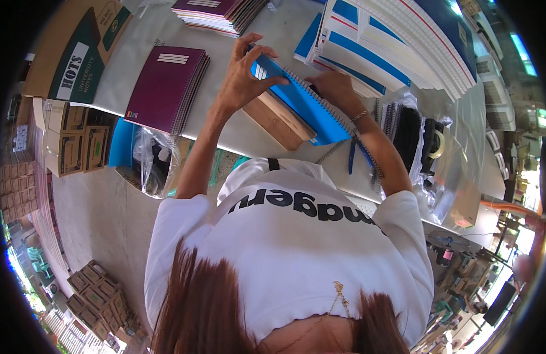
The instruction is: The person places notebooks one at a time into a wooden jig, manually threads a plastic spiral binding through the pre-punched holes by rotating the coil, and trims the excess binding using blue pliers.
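A blue spiral notebook stands tilted on edge in front of me, its coil running along the upper right side. My left hand grips its far left end, thumb on the blue cover and fingers curled over the top. On the other side of the coil, my right hand is closed with its fingertips against the spine; what they pinch is partly hidden. Below the notebook lies a wooden block. Blue-handled pliers and a loose plastic coil lie by my right forearm.
Maroon spiral notebooks are stacked on the left, more maroon ones farther back. Fanned blue-and-white page stacks stand at the far right. Black coils and a tape roll lie right. A cardboard box sits left.
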`<state>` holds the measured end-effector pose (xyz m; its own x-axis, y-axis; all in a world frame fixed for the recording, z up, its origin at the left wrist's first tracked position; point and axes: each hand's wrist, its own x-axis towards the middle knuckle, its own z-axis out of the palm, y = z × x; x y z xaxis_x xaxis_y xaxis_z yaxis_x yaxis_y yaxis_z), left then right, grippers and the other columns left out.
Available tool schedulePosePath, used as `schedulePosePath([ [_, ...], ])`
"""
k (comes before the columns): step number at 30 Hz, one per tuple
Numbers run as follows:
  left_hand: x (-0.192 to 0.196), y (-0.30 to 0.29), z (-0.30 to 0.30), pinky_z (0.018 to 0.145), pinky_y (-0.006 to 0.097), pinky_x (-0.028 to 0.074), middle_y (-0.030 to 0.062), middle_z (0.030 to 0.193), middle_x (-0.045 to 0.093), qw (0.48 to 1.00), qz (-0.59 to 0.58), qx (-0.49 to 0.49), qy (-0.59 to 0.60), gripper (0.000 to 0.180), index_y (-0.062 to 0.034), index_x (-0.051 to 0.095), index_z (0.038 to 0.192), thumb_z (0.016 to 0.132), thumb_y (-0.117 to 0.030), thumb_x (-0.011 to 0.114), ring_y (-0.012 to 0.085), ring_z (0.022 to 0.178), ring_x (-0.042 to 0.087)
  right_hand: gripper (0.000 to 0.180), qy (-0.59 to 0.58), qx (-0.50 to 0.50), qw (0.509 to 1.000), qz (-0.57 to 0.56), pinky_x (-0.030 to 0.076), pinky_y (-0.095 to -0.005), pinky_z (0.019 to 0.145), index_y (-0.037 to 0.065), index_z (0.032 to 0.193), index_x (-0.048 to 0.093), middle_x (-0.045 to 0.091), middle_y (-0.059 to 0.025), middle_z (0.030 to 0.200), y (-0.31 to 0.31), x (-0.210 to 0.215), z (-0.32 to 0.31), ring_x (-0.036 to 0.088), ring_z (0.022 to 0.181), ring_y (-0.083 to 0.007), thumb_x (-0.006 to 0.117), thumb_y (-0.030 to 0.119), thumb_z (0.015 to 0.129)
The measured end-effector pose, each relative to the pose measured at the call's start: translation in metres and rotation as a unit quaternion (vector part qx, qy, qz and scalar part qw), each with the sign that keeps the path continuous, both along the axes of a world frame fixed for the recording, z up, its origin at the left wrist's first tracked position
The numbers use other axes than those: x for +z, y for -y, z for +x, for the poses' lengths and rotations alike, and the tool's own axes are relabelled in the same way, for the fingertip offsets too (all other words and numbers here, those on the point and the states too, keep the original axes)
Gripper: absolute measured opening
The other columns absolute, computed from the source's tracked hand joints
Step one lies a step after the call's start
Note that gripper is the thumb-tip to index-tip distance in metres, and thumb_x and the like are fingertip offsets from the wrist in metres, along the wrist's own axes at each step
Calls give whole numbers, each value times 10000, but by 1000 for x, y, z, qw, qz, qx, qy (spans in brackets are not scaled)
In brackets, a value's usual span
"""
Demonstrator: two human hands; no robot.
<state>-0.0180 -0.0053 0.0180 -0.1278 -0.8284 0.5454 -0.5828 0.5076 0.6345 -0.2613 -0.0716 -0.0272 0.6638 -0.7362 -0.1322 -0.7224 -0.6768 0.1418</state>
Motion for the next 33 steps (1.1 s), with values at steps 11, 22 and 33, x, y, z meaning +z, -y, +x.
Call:
schedulePosePath([
  [11,-21,6,15,912,300,426,28,1012,548,936,194,-107,-274,687,-114,467,1287,710,-184,831,158,1007,532,259,149,57,987,-27,491,-398,623,79,937,642,647,-87,712,11,-17,7,637,633,-246,584,329,902],
  [22,-24,2,24,944,290,396,24,1060,542,895,251,-127,-346,543,-84,504,1252,789,-183,768,129,1043,508,255,255,39,965,-48,511,-410,651,22,908,651,664,-155,726,5,0,28,653,652,-303,598,270,881],
  [33,-23,3,20,902,267,388,-4,1002,534,900,248,-111,-340,491,-68,517,1232,819,-223,732,104,973,504,260,199,-1,980,-1,518,-404,611,42,940,672,677,-141,779,0,30,49,673,729,-326,581,281,888],
])
